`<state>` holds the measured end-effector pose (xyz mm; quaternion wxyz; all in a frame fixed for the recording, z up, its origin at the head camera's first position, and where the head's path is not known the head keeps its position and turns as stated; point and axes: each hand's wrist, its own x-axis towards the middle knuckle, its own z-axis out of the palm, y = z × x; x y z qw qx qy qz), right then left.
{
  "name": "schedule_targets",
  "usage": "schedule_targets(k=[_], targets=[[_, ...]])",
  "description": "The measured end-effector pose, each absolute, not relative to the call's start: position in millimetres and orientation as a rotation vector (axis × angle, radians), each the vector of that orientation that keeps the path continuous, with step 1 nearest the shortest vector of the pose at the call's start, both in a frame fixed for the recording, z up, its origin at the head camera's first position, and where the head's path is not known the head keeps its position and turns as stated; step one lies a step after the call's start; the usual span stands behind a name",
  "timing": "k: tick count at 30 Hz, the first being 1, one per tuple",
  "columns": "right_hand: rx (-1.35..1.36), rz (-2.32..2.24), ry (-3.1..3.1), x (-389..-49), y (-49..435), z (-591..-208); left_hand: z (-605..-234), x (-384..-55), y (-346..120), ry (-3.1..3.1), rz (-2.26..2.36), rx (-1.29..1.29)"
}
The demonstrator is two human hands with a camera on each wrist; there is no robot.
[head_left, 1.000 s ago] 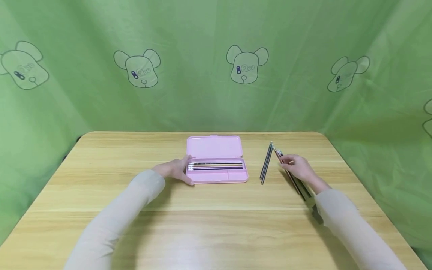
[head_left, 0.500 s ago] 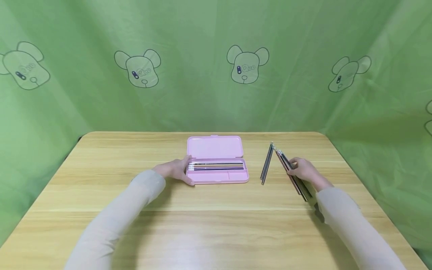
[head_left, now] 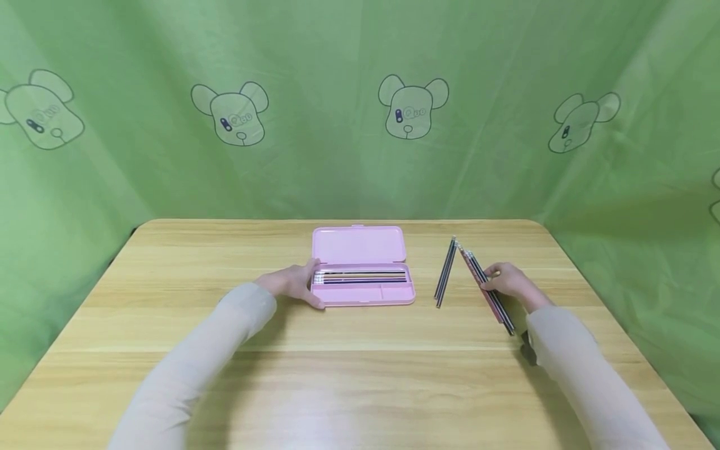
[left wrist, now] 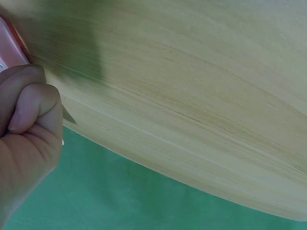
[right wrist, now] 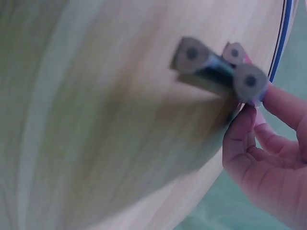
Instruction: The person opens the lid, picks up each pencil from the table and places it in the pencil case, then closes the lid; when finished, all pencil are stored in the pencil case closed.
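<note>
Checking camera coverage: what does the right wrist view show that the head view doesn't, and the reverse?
Only the right wrist view: the end faces of three pencils.
Only the head view: the left hand gripping the open pink case, and animal heads on the green curtain.
Both: the right hand pinching pencils, and the wooden table.

Wooden table (head_left: 360,340), open pink case (head_left: 359,245), two dark pencils (head_left: 446,275)

Smooth plastic is seen in the pencil case (head_left: 358,245), glossy grained wood in the table (head_left: 360,365), bare wood at the ends of the pencils (right wrist: 250,81), creased cloth in the curtain (head_left: 326,156).
</note>
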<state>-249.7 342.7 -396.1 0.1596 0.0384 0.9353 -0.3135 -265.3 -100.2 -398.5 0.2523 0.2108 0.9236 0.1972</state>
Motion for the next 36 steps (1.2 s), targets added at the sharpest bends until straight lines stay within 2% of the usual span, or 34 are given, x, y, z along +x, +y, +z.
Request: schedule_targets(k=[16,36], targets=[[-0.004,-1.097,2.697,-259,319,-387,-399,-266,-101,2.5,0.577,0.576],[-0.483,-1.049,2.804,-275,237,-389,-399,-265,-100,2.503,0.571,0.568]])
